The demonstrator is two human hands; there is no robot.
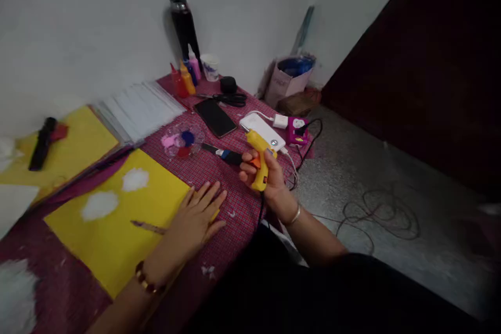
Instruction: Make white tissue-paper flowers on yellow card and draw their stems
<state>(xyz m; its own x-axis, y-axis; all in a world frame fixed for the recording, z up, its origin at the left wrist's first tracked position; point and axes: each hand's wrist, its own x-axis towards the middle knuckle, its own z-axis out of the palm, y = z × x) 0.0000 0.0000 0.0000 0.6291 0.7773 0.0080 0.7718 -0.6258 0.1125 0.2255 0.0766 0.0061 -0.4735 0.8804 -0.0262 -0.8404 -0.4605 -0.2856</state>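
My right hand [268,177] is closed around a yellow glue gun [258,159], held above the right edge of a red checked cloth [235,203]; its black cord hangs down from the grip. My left hand [195,219] lies flat and open on the corner of a yellow sheet [117,219]. Two white cotton-like patches [99,203] sit on that sheet. A thin brown stick [148,227] lies on the sheet just left of my left hand.
Behind the glue gun lie a craft knife [227,155], a paint palette [182,141], a black phone [215,117], a white power bank [264,129], a pink plug adapter [296,131], scissors [229,98] and paint bottles [183,78]. Loose cable [387,214] coils on the floor.
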